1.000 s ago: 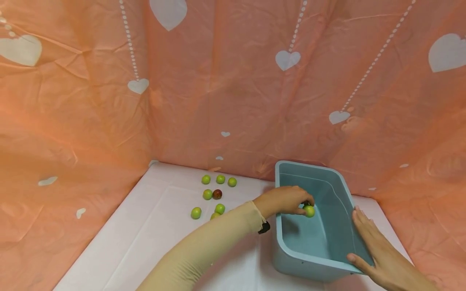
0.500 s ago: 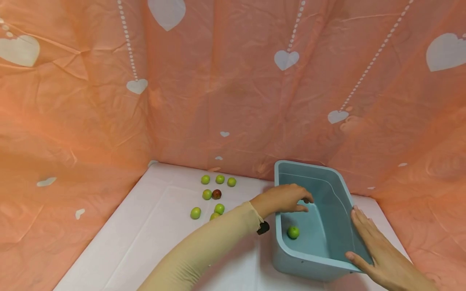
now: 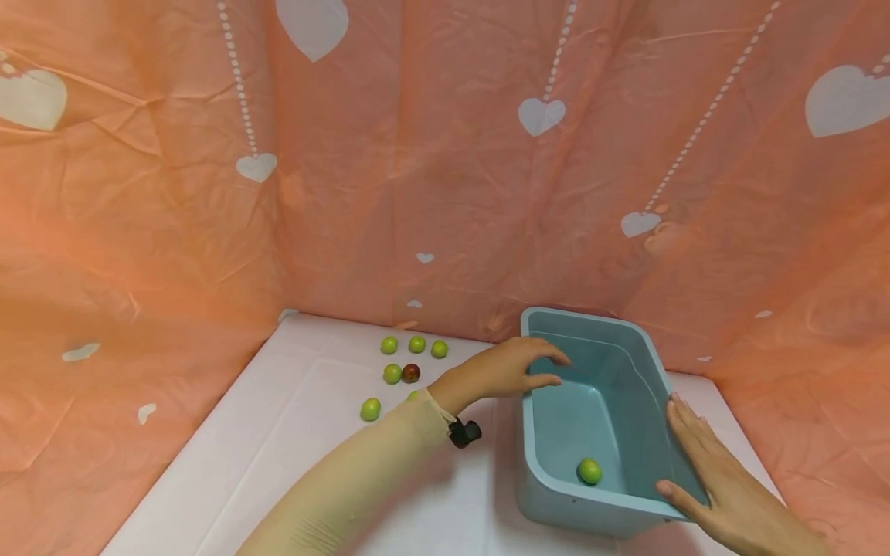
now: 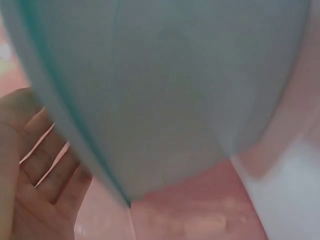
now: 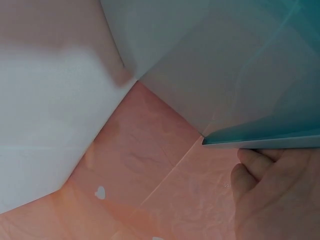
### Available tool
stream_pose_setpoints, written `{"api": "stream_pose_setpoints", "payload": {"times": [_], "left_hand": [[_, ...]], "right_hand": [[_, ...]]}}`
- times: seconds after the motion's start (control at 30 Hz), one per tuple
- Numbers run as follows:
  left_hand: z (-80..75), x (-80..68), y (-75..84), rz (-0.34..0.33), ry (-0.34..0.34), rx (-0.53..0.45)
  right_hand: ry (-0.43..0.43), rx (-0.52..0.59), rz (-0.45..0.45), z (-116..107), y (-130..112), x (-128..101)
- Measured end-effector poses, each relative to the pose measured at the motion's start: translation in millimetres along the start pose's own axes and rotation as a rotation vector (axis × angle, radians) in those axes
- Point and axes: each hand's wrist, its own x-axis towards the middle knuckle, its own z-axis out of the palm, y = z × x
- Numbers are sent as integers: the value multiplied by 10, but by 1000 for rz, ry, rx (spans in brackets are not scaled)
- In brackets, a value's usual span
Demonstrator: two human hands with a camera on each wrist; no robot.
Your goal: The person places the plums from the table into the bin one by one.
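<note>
My left hand [image 3: 511, 367] hovers over the left rim of a blue-grey plastic bin [image 3: 531, 455], fingers spread and nothing held. In the left wrist view, the left hand [image 4: 40, 175] appears beside the bin's edge. One small round green fruit [image 3: 589, 471] lies on the bin's floor near the front. My right hand [image 3: 723, 479] rests against the bin's right rim, fingers straight, thumb near the front corner. The right wrist view has the right hand [image 5: 280, 190] at the rim. Several green fruits [image 3: 392, 374] and a dark red one [image 3: 411, 374] lie left of the bin.
A white surface [image 3: 306, 417] bears the bin and fruit. Orange sheeting with white hearts [image 3: 417, 177] encloses the back and both sides. A black wrist strap [image 3: 464, 432] is on the left wrist; the left sleeve [image 3: 361, 471] partly hides a fruit behind it.
The left hand let go of the green fruit, which dropped into the bin and rolled toward its front. That hand then drew back leftward to the rim. The right hand stayed put.
</note>
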Motion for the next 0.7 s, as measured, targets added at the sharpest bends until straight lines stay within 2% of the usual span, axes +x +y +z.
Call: {"api": "stream_pose_setpoints", "payload": {"times": [0.2,0.37,0.6,0.7], "left_hand": [[-215,-300,-233,-1,57,-47],[-336,-548,-420,-42,79,-27],[-358,-945,-661,-115,100,14],[-339,-1108,-750,-166,88,17]], "right_hand": [[2,11,5,5,-3,-11],[0,24,-4,10,3,-11],[-17,23,10,-5,-17,-14],[-22,26,14,-16,-21,-13]]}}
